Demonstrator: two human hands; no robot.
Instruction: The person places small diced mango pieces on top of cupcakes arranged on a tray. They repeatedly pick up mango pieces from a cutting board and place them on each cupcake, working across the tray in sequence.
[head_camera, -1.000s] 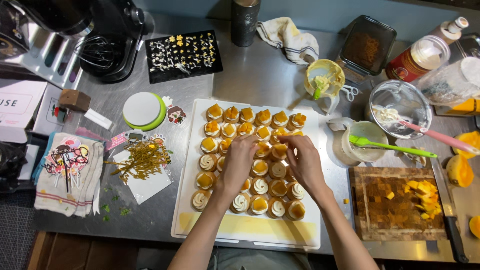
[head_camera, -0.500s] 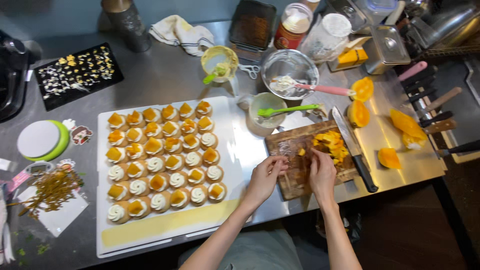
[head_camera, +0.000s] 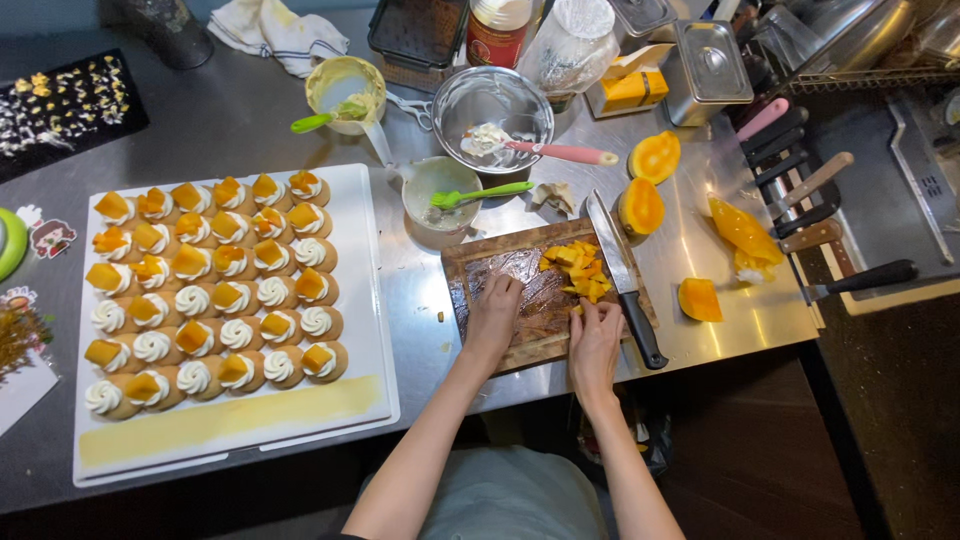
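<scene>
hands: moved from tray (head_camera: 375, 300) to cutting board (head_camera: 520, 290) | left hand (head_camera: 495, 315) flat, empty | right hand (head_camera: 596, 335) pinching mango cubes (head_camera: 580, 270) at 12 o'clock | more topping

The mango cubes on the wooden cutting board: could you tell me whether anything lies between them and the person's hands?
Nothing visible does. The right hand already touches the near edge of the mango cubes, and the left hand rests on bare cutting board beside them. The knife lies on their far side.
</scene>
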